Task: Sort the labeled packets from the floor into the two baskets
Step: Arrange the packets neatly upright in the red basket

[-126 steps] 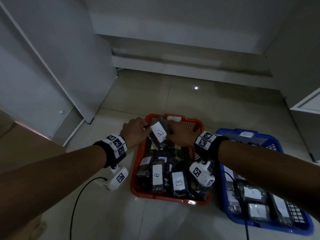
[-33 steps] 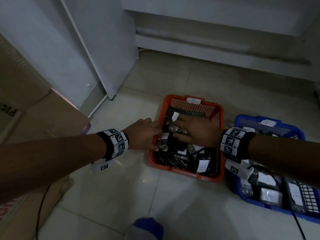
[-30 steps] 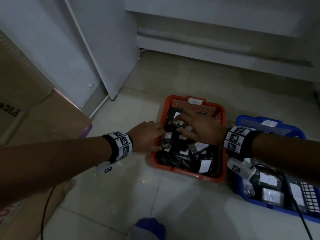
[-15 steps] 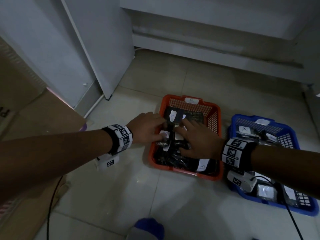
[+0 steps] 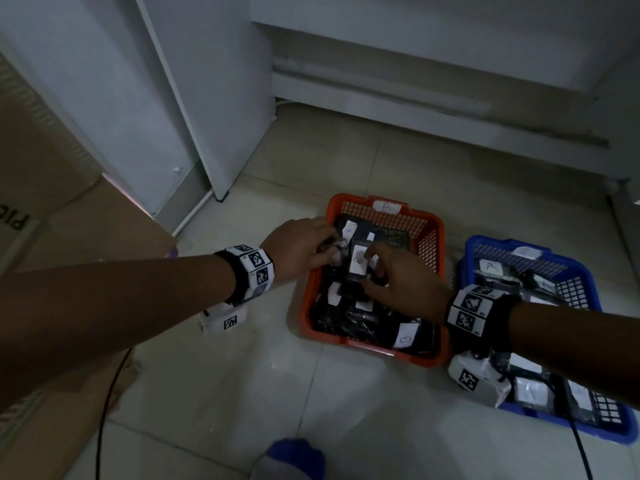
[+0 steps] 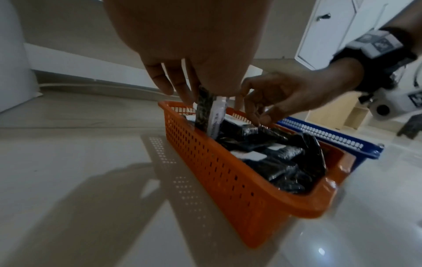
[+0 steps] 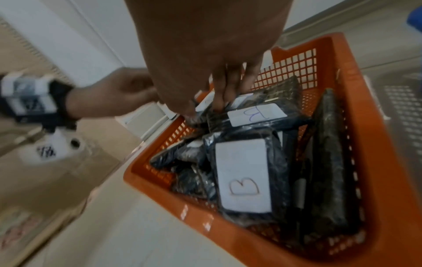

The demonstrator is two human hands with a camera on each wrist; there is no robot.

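An orange basket (image 5: 439,233) (image 6: 228,171) (image 7: 376,144) on the floor holds several dark packets with white B labels (image 7: 243,178). My left hand (image 5: 304,251) (image 6: 196,84) pinches one dark labelled packet (image 6: 203,112) upright at the basket's left rim. My right hand (image 5: 398,285) (image 6: 274,97) (image 7: 226,86) hovers over the basket with its fingers loosely curled. Its fingertips touch packets beside the upright one, and nothing shows between its thumb and fingers. To the right, the blue basket (image 5: 467,251) (image 6: 319,133) holds packets, one labelled A (image 5: 491,266).
A cardboard box (image 5: 86,230) lies at the left, beside a white cabinet door (image 5: 194,98). A wall with a baseboard (image 5: 415,98) runs behind the baskets. A foot in a blue sock (image 5: 294,459) and a cable (image 5: 104,403) are on the tiles near me.
Four seconds ago both hands held one labelled packet above the orange basket. Since then my right hand has drawn back from the basket's far end, and my left hand has stayed at the left rim.
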